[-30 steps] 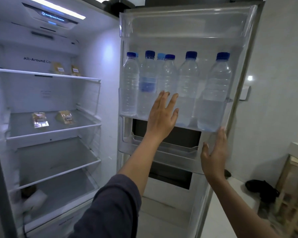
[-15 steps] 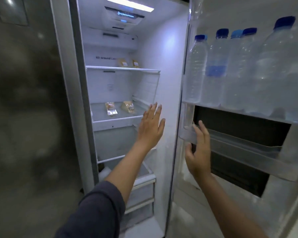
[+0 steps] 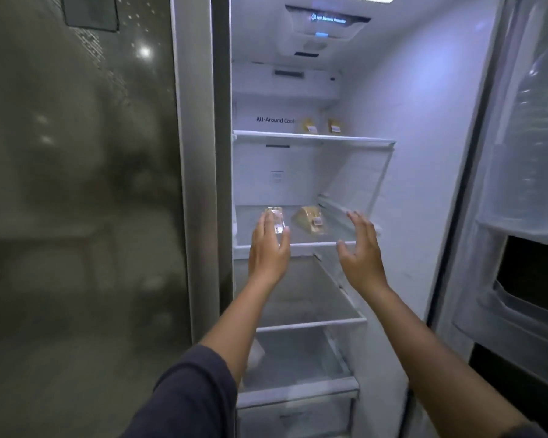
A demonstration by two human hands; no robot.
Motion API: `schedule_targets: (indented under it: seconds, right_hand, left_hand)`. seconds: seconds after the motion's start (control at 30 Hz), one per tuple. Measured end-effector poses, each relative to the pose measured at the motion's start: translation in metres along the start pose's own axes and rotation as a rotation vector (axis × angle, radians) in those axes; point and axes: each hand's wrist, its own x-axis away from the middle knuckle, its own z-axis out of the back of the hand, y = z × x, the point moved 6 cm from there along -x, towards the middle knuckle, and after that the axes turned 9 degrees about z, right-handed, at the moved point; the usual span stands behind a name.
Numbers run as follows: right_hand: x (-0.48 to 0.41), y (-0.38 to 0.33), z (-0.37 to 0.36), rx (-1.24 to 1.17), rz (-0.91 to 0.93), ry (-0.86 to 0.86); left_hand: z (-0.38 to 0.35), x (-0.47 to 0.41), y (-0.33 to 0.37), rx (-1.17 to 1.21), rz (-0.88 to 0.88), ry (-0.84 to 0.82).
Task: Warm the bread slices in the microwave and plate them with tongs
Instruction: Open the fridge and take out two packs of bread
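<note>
Open fridge [image 3: 424, 153] glows white inside — dark glossy door [image 3: 76, 216] at left.

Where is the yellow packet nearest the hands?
Head view, centre: the yellow packet lies on the middle shelf, right of the clear packet, beyond the gap between left hand and right hand.

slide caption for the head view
Left hand and right hand reach toward wrapped packs on a fridge shelf.
</note>
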Motion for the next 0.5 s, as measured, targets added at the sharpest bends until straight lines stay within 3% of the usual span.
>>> schedule_targets:
  seconds: [0.37, 0.5]
  right_hand:
    - [-0.117, 0.163, -0.114, -0.068, -0.271, -0.164]
    - [-0.131, 0.201, -0.147, -0.082, -0.348, -0.221]
  left_hand:
    - [-0.105, -0.127, -0.086, -0.078, 0.337, -0.039]
    - [-0.136, -0.15, -0.104, -0.18, 0.366, -0.025]
